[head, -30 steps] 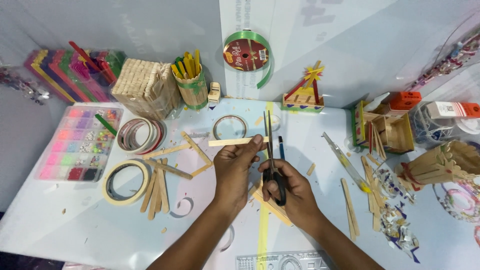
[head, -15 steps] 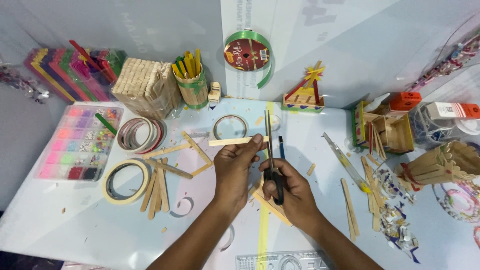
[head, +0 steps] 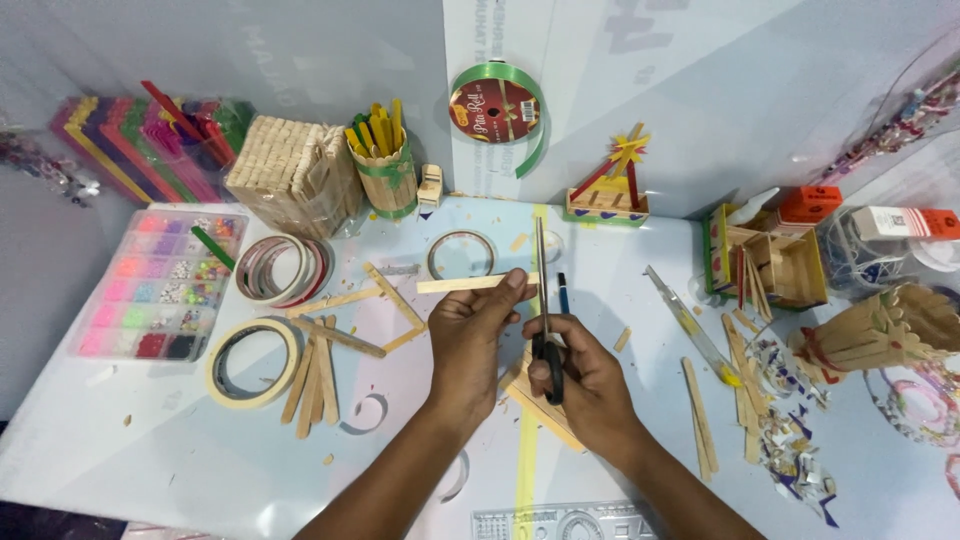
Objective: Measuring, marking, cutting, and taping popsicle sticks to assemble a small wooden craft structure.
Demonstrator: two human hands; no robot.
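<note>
Wooden stick [head: 470, 285] pinched level at its right end by left hand [head: 478, 335], above counter [head: 150, 440] centre. Scissors [head: 545, 330] gripped by right hand [head: 585, 385], fingers curled through handles, blades toward twelve o'clock, touching stick.

Pale wooden stick [head: 470, 284], black-handled scissors [head: 546, 330], green ribbon spool [head: 497, 108], yellow tape strip [head: 527, 460].

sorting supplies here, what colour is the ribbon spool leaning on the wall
Green ribbon around a red spool face, clearest in the head view.
</note>
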